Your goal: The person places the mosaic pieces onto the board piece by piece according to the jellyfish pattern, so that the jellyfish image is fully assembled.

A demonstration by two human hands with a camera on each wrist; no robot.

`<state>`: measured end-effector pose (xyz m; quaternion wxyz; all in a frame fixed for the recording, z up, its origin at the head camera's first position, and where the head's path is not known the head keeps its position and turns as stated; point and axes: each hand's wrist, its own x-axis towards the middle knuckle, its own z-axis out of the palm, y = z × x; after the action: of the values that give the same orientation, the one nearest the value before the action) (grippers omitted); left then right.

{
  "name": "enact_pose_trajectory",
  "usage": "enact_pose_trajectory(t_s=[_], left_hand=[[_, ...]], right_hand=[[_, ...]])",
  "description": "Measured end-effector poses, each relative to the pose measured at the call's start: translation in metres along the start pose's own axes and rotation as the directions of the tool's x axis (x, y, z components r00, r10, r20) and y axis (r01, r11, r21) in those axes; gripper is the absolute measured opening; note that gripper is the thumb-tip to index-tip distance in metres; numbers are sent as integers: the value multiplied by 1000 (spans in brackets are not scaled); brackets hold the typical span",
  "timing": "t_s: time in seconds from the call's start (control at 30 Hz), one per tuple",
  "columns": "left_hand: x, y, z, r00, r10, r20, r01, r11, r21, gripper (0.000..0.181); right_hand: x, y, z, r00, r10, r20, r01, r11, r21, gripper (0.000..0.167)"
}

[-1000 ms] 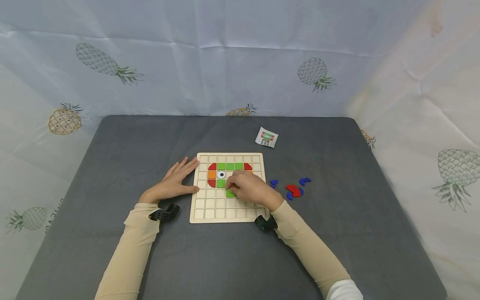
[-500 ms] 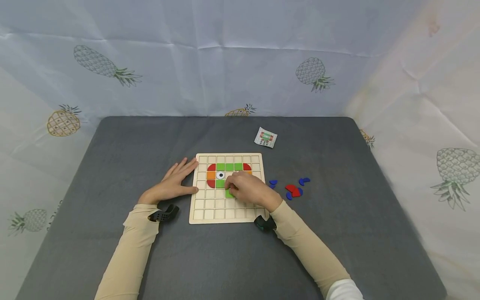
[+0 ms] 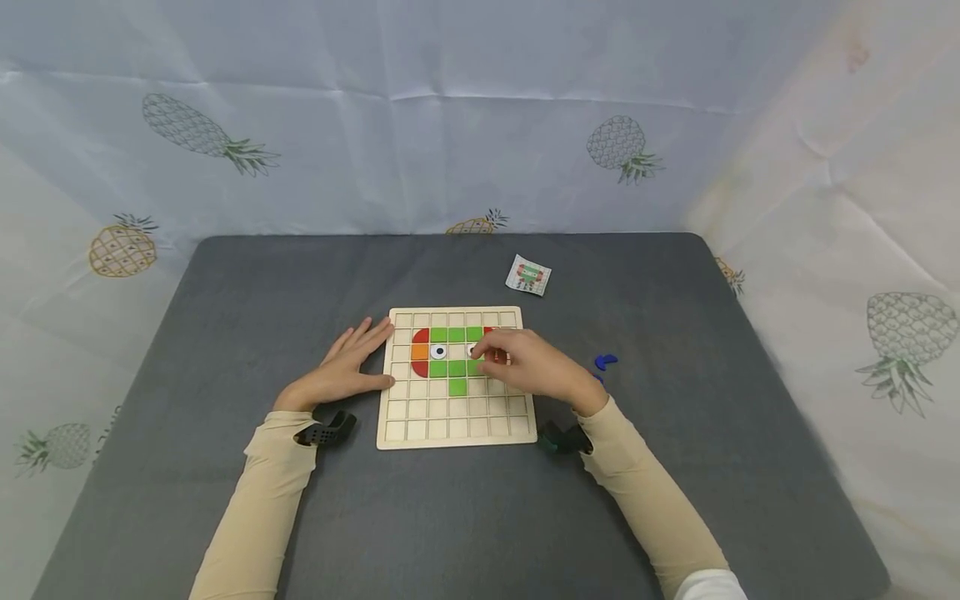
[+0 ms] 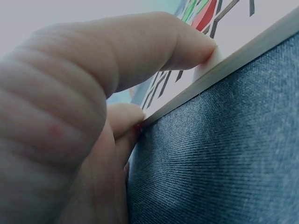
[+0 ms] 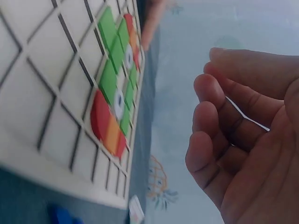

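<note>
A pale wooden grid board (image 3: 416,412) lies on the dark table. Several coloured tiles fill some of its cells: green squares (image 3: 457,387), red rounded pieces (image 5: 99,114), orange squares (image 5: 112,135) and eye tiles (image 3: 438,352). My left hand (image 3: 341,371) rests at the board's left edge with fingers spread; its thumb touches the rim in the left wrist view. Over the board's right side hovers my right hand (image 3: 532,362), its fingers loosely bent and holding nothing. It hides part of the tile pattern in the head view.
Beyond the board lies a small picture card (image 3: 528,276). Blue half-round pieces (image 3: 604,362) sit on the table (image 3: 675,467) to the right, partly hidden behind the right wrist. A pineapple-print cloth (image 3: 420,158) hangs behind the table.
My right hand has come off the lowest green square and moved right, its fingers parting. That green square now shows fully in its cell. The left hand has stayed in place.
</note>
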<state>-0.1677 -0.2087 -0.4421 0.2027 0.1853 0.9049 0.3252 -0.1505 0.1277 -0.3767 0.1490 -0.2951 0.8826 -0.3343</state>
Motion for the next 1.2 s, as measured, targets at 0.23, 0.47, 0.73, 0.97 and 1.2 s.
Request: enact_pose_trajectory(t_s=[0.23, 0.47, 0.73, 0.97, 1.2], left_hand=[[-2, 1, -1, 1000, -9, 4, 9, 1000, -7, 98], [-1, 2, -1, 1000, -17, 1, 17, 1000, 0, 98], [-2, 4, -1, 1000, -14, 1, 14, 1000, -12, 98], [-2, 4, -2, 1000, -20, 0, 20, 1000, -5, 98], [0, 3, -1, 1000, -6, 6, 6, 1000, -5, 98]], right_hand=[[-30, 15, -28, 994, 35, -106, -36, 999, -8, 18], [-53, 38, -43, 985, 104, -137, -112, 992, -57, 21], [-75, 63, -50, 972, 185, -143, -198, 977, -81, 20], [-81, 75, -46, 966, 226, -127, -243, 959, -147, 20], [-84, 82, -39, 954, 282, -100, -298, 919, -258, 23]])
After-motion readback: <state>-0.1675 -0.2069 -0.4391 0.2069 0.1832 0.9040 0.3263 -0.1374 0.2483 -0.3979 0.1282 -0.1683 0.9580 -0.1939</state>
